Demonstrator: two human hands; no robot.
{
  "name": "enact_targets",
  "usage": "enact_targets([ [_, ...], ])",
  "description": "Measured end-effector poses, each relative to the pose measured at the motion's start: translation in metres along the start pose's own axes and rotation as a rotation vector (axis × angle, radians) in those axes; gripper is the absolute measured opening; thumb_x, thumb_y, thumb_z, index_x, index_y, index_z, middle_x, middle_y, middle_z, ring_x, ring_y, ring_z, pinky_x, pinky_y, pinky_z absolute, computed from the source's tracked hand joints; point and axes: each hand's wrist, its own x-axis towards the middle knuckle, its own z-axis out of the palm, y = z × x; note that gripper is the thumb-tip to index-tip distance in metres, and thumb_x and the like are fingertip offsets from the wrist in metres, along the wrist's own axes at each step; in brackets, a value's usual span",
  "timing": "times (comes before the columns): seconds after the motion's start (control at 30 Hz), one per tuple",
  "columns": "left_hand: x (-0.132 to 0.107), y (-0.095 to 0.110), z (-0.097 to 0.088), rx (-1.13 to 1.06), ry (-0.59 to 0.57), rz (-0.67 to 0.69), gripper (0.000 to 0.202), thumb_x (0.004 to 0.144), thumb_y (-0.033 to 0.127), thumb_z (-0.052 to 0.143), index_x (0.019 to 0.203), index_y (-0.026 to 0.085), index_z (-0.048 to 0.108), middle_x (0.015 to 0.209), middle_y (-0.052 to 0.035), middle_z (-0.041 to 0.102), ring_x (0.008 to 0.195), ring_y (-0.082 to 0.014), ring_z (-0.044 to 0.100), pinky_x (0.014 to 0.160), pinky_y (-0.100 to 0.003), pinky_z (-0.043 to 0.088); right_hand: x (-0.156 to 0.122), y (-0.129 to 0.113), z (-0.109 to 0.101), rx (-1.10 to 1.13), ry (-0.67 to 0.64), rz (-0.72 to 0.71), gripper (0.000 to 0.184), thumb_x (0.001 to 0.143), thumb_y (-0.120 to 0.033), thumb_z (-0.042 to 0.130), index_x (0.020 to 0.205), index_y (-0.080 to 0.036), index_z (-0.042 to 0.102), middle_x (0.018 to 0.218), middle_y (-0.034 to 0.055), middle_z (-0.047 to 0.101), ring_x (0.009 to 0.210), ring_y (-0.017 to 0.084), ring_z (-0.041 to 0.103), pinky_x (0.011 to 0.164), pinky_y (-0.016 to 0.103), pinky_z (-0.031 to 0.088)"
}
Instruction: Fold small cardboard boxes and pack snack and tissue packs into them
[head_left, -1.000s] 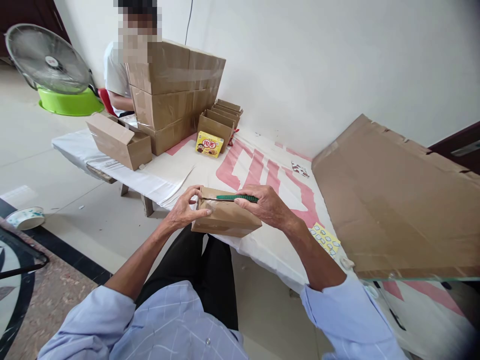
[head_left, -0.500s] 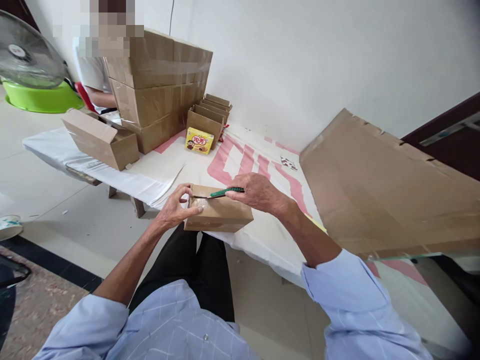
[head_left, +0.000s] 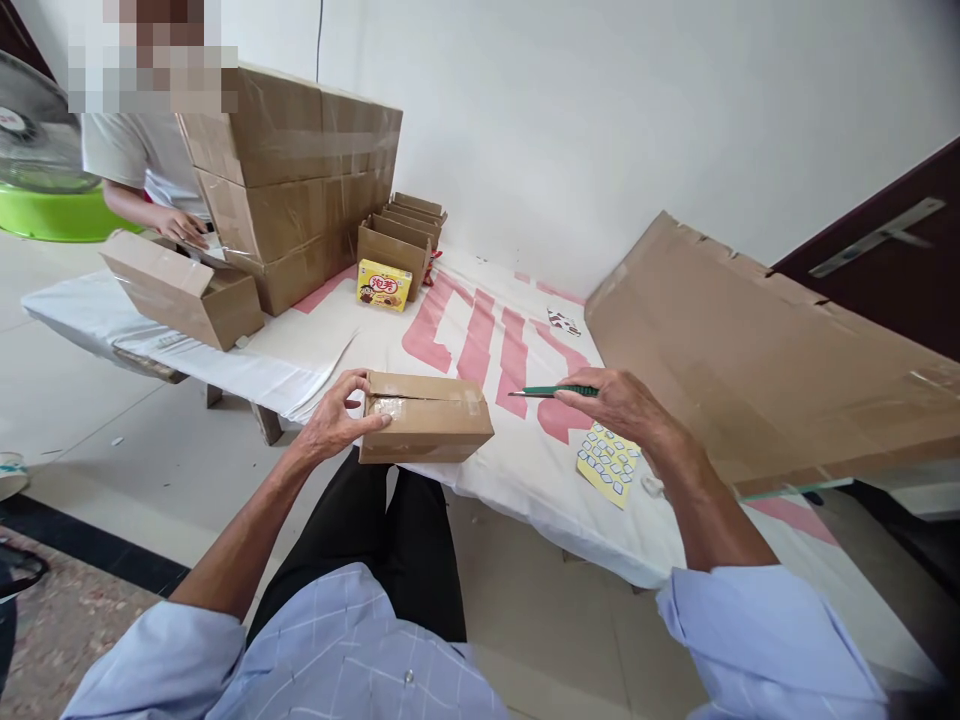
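Note:
A small taped cardboard box (head_left: 427, 418) lies at the near edge of the white and red covered table (head_left: 480, 340). My left hand (head_left: 336, 420) grips its left end, thumb on top and fingers round the side. My right hand (head_left: 619, 403) is off to the box's right, closed round a green-handled knife (head_left: 553, 391) whose thin blade points left toward the box. A yellow sticker sheet (head_left: 606, 462) lies just below that hand.
A stack of large taped cartons (head_left: 292, 190) stands at the far left, with open small boxes (head_left: 397, 245), a yellow snack pack (head_left: 383, 285) and a lying carton (head_left: 180, 290). Another person (head_left: 146, 160) works behind them. A big flat cardboard sheet (head_left: 750, 350) leans at the right.
My right hand has drawn the knife off the box top and moved it right, clear of the box. The left hand keeps its hold on the box end. The view shifted right.

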Motion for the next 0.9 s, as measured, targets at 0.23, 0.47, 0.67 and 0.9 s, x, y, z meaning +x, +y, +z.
enact_targets([
  [0.23, -0.001, -0.002, 0.000, -0.028, 0.013, -0.008, 0.047, 0.076, 0.060, 0.089, 0.094, 0.023, 0.065, 0.154, -0.0118, 0.061, 0.143, -0.0360, 0.062, 0.111, -0.054, 0.060, -0.058, 0.021, 0.128, 0.116, 0.155, 0.437, 0.035, 0.097, -0.044, 0.059, 0.116, -0.021, 0.078, 0.115, 0.0144, 0.079, 0.101, 0.032, 0.075, 0.086, 0.044, 0.060],
  [0.47, -0.001, -0.005, -0.001, -0.124, 0.016, -0.069, 0.049, 0.071, 0.058, 0.096, 0.089, 0.022, 0.067, 0.166, -0.0147, 0.055, 0.149, -0.0408, 0.059, 0.114, -0.057, 0.060, -0.074, 0.023, 0.212, 0.159, 0.275, 0.512, 0.038, 0.092, -0.041, 0.057, 0.120, -0.023, 0.076, 0.122, 0.0142, 0.077, 0.117, 0.034, 0.072, 0.101, 0.048, 0.058],
  [0.67, 0.001, -0.003, 0.003, -0.200, 0.024, -0.106, 0.052, 0.067, 0.056, 0.099, 0.094, 0.021, 0.073, 0.169, -0.0145, 0.053, 0.153, -0.0433, 0.055, 0.116, -0.056, 0.059, -0.048, 0.000, 0.160, 0.364, 0.492, 0.452, 0.045, 0.096, -0.053, 0.057, 0.117, -0.019, 0.079, 0.108, 0.0119, 0.080, 0.101, 0.030, 0.072, 0.093, 0.044, 0.059],
  [0.9, -0.003, 0.001, 0.003, -0.192, -0.011, -0.086, 0.051, 0.075, 0.054, 0.095, 0.112, 0.023, 0.076, 0.173, -0.0131, 0.049, 0.155, -0.0409, 0.054, 0.116, -0.053, 0.059, 0.000, -0.084, 0.078, 0.455, 0.202, 0.067, 0.031, 0.099, -0.047, 0.069, 0.110, -0.023, 0.087, 0.101, 0.0070, 0.083, 0.091, 0.026, 0.073, 0.083, 0.038, 0.057],
])
